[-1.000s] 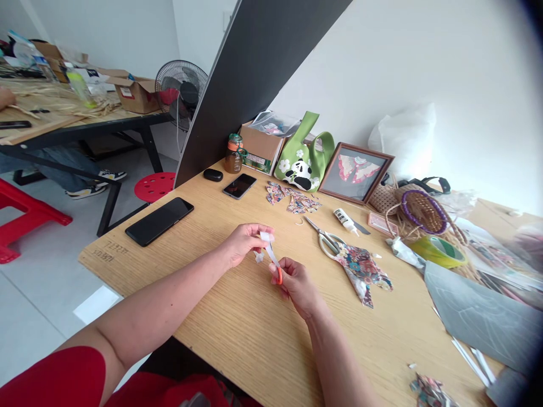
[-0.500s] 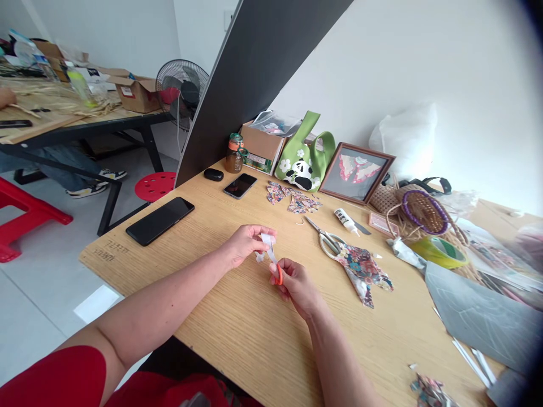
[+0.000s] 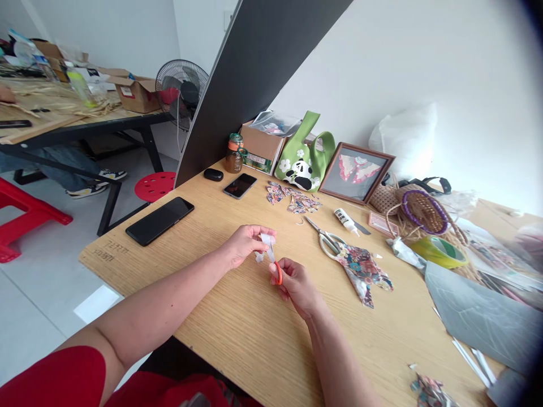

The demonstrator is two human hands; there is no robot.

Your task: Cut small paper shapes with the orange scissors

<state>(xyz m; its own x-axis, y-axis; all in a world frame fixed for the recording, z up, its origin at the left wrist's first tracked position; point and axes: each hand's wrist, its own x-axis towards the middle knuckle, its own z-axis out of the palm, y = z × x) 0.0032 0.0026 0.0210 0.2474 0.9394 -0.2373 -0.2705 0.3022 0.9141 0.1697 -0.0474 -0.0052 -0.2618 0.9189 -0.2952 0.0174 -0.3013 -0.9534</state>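
My left hand (image 3: 244,243) pinches a small white paper piece (image 3: 267,239) above the wooden table (image 3: 237,333). My right hand (image 3: 297,282) is closed round small orange-handled scissors (image 3: 278,273), whose blades point up into the paper. Both hands hover close together near the table's middle. A small white paper scrap (image 3: 258,257) hangs or lies just below the left fingers.
A black phone (image 3: 160,220) lies to the left, a second phone (image 3: 240,185) and a black case (image 3: 212,174) farther back. Larger scissors (image 3: 328,239), a glue bottle (image 3: 345,220), floral fabric pieces (image 3: 365,271), a framed picture (image 3: 356,173), a panda bag (image 3: 303,158) and baskets (image 3: 422,210) lie to the right.
The hands drew slightly closer; the paper strip between them looks shorter and more bunched at the left fingers. The scissors' orange handle shows a little higher.
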